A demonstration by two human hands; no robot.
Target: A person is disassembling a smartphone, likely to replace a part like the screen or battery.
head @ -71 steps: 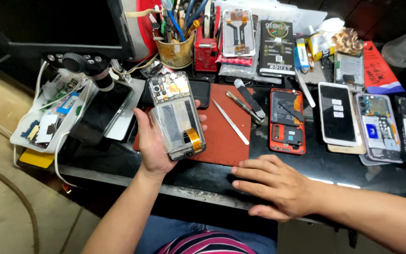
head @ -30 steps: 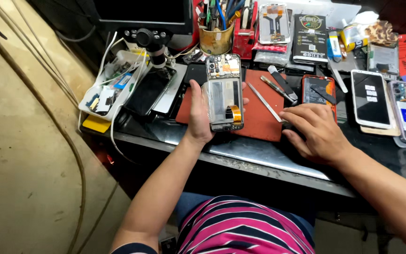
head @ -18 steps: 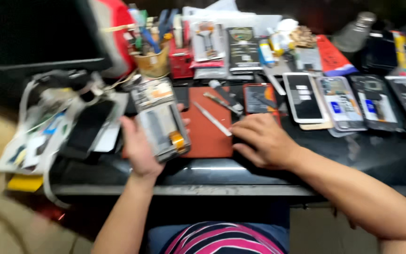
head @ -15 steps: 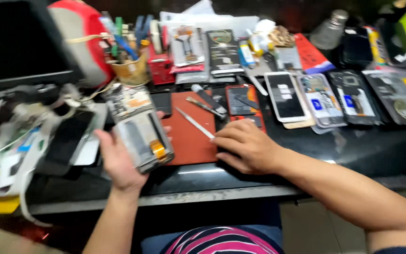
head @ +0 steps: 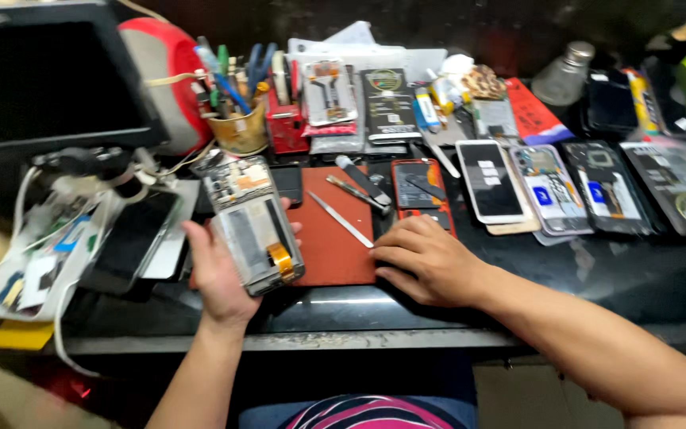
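Note:
My left hand [head: 217,274] holds an opened phone [head: 251,220] from below, back cover off, with its circuit board, grey inner frame and an orange flex cable showing. The phone hangs tilted above the left edge of a reddish-brown work mat [head: 329,238]. My right hand [head: 425,258] rests palm down on the mat's right edge, fingers spread and holding nothing. A thin metal pry tool [head: 341,219] lies on the mat just left of its fingertips. Tweezers [head: 349,190] and a red opened phone [head: 421,191] lie just beyond.
A dark monitor [head: 41,79] stands at the back left, with a microscope and loose cables below it. A tool cup [head: 237,131] and parts packets line the back. Several phones [head: 491,181] lie in a row on the right of the black bench [head: 581,278].
The view has swung from left to right. My left hand has kept hold of the opened phone. My right hand has slid from the bench's front edge up onto the mat.

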